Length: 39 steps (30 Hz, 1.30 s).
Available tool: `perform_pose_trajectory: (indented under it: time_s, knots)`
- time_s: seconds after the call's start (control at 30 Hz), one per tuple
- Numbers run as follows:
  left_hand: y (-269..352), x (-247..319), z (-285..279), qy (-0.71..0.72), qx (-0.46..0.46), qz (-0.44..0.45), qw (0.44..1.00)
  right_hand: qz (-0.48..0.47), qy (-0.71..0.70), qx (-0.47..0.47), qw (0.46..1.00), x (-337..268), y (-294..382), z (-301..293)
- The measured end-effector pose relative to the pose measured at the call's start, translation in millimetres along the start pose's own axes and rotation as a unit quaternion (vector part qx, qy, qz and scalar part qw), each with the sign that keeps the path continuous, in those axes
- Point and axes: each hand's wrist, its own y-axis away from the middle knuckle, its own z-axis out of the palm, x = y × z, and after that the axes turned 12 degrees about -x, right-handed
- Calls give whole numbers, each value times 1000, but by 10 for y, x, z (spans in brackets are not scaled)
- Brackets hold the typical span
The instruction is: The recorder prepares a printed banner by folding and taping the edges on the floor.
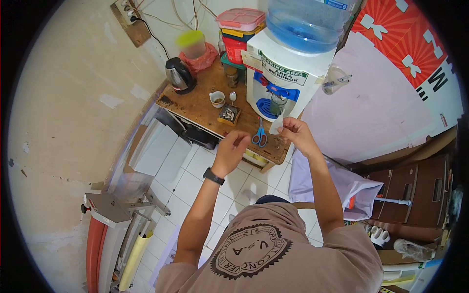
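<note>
My right hand (297, 134) pinches a small white paper-like packet (276, 126) between thumb and fingers, over the right front of a worn wooden table (205, 108). My left hand (232, 151), wearing a dark wristband, hovers at the table's front edge with curled fingers; I see nothing in it. Scissors with blue handles (259, 137) lie between the two hands. Beyond the packet, a clear glass mug (277, 105) stands on the drip tray of a white water dispenser (293, 78). Left of the scissors is an ashtray (229, 115) holding cigarette butts.
A white cup (217, 99) and a spoon (233, 96) lie behind the ashtray. An electric kettle (179, 75) stands at the table's left; stacked plastic containers (236, 38) rise at the back. A large water bottle (306, 23) tops the dispenser. Below are white floor tiles (220, 192).
</note>
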Motion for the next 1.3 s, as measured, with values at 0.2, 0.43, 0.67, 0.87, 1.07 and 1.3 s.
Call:
perform_pose_trajectory:
  time_s: [0.2, 0.43, 0.67, 0.87, 1.07, 1.3]
  knots:
    - [-291, 687, -29, -41, -38, 140, 989, -52, 70, -47, 995, -406, -60, 210]
    - [156, 435, -189, -100, -20, 108, 989, -46, 96, -181, 978, -144, -241, 391]
    - [926, -154, -186, 50, 142, 2, 989, 56, 407, 66, 909, 1691, -1078, -200]
    - [1226, -18, -188, 33, 166, -36, 985, 65, 665, 51, 742, 2127, -1673, -64]
    - [1348, 86, -191, 14, 226, -44, 973, 79, 740, -48, 667, 2343, -2089, -7]
    - [1452, 102, -177, 25, 245, -69, 967, 67, 809, -55, 581, 2566, -2223, 9]
